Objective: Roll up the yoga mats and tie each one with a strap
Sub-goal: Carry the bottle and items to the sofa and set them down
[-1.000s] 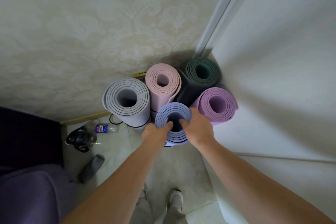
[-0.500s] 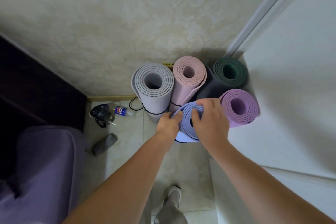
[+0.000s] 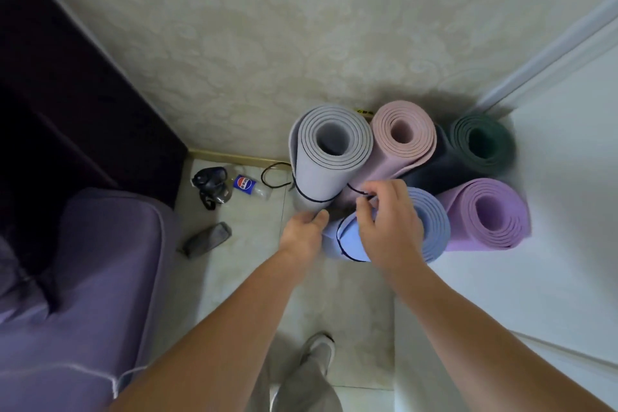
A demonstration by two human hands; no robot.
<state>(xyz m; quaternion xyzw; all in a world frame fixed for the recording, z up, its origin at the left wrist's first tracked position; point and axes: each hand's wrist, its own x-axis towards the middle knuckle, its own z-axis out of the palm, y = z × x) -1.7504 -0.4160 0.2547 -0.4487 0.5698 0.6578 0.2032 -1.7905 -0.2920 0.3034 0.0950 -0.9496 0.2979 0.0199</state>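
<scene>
A person stands over five rolled yoga mats set on end on the tiled floor (image 3: 240,278) in a room corner. The right hand (image 3: 388,221) lies over the top of the blue mat (image 3: 433,224), fingers curled down around its near rim. The left hand (image 3: 306,232) is pressed to the mat's side, and whether its hidden fingers hold anything cannot be told. A thin black strap (image 3: 340,241) circles the blue mat, which stands in front of the others, between the grey mat (image 3: 329,144) and the purple mat (image 3: 488,211). Behind it, the pink mat (image 3: 403,134) and dark green mat (image 3: 481,142) stand against the patterned wall (image 3: 267,43). A soda bottle (image 3: 245,184) lies on the floor near a purple sofa (image 3: 83,278).
</scene>
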